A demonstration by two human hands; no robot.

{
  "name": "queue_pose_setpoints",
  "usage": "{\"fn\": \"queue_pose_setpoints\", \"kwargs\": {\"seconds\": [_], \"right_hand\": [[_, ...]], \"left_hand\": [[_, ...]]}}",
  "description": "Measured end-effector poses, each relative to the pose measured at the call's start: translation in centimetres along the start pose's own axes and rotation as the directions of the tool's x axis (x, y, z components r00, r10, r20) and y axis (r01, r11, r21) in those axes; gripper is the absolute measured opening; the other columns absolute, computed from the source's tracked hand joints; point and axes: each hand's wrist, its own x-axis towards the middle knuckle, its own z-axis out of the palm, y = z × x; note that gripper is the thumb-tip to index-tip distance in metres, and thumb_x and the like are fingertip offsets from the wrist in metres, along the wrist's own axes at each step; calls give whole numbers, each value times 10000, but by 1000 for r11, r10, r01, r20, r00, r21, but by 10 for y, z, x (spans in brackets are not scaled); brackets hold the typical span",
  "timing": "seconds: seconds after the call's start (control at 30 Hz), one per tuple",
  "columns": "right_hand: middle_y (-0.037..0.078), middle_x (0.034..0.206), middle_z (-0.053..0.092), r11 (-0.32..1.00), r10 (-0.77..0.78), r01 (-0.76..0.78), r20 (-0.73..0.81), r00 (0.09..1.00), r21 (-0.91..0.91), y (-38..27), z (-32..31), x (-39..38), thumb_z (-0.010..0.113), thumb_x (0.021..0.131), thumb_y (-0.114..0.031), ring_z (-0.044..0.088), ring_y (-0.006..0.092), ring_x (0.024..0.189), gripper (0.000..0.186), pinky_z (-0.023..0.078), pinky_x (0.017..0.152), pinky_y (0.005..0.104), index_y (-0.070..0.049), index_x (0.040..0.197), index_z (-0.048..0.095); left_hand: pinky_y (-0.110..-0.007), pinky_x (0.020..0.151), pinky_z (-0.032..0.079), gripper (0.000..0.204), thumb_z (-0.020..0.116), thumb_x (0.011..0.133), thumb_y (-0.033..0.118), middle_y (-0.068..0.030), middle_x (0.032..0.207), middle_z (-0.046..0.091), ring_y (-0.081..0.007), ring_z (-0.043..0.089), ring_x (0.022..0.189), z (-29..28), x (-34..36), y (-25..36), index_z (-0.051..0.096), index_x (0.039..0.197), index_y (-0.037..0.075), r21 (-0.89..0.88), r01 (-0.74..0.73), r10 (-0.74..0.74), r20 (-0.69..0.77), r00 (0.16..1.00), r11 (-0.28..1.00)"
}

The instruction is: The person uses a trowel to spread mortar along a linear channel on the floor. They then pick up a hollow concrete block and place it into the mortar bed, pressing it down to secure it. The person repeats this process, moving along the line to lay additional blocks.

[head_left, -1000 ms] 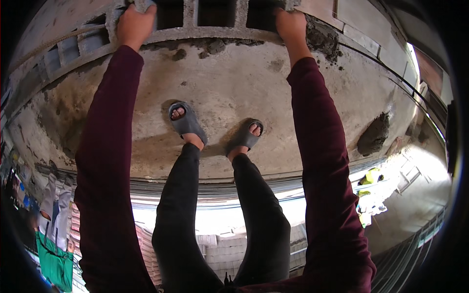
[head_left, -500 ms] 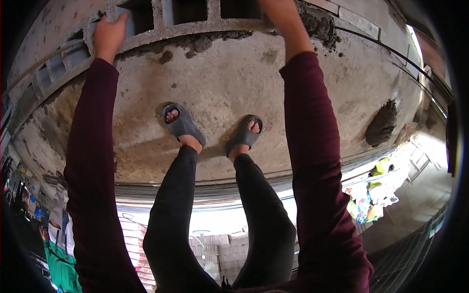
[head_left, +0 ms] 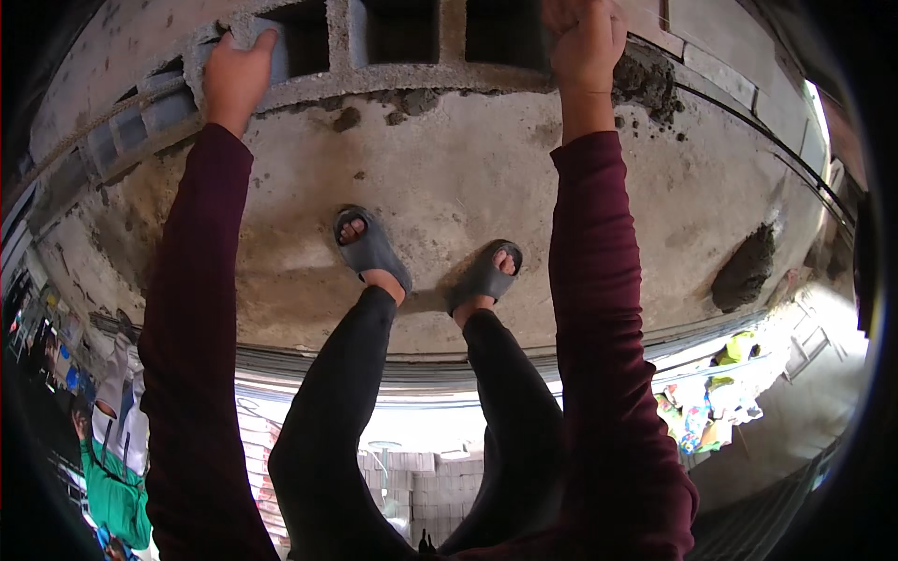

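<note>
A grey hollow concrete block (head_left: 402, 77) with dark open cells lies along the top of the view, on a row of blocks. My left hand (head_left: 238, 82) grips its left end, thumb up against the concrete. At the block's right end my right hand (head_left: 587, 51) is closed like a fist; its fingertips are partly hidden at the upper edge, and whether it holds the block or something else cannot be made out. Dark wet mortar (head_left: 645, 82) is spread just right of that hand, and mortar bits cling below the block.
Sandalled feet (head_left: 369, 248) stand on a stained concrete ledge (head_left: 440, 168). A mortar heap (head_left: 745, 269) sits at right. Rope (head_left: 140, 98) runs along the blocks at left; a black cable (head_left: 748, 131) runs at upper right. A person in green (head_left: 117, 500) is below left.
The view has shifted, so the block and both hands appear lower and farther right. My right hand, formerly cut off at the top edge, now shows closed. My left hand keeps hold of the block's left end.
</note>
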Motion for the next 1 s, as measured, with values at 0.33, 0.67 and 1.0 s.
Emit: {"fn": "queue_pose_setpoints", "kwargs": {"seconds": [0.33,0.67,1.0], "right_hand": [[-31,556,318,947,1,-30,93,996,320,14,4,10,505,882,-129,276,84,490,304,214,469,256,-93,608,381],[-19,618,291,949,-7,13,21,1000,-316,4,5,1,450,853,-59,254,100,556,273,210,505,264,-65,600,348],[56,573,446,975,187,-130,341,921,-181,67,158,-3,475,847,-128,389,190,498,238,340,499,308,9,656,503]], "left_hand": [[-357,858,473,500,690,806,341,-208,982,696,-326,656,936,-8,2,1,628,1076,-76,-73,-11,9,-21,1000,997],[-445,911,476,620,678,782,457,-225,1065,677,-381,631,1034,-20,-11,9,613,1170,-22,-227,125,-91,154,984,966],[-464,837,517,688,645,806,505,-328,1062,630,-424,634,1002,-62,-49,20,556,1151,-83,-139,-34,63,214,975,990]]}}
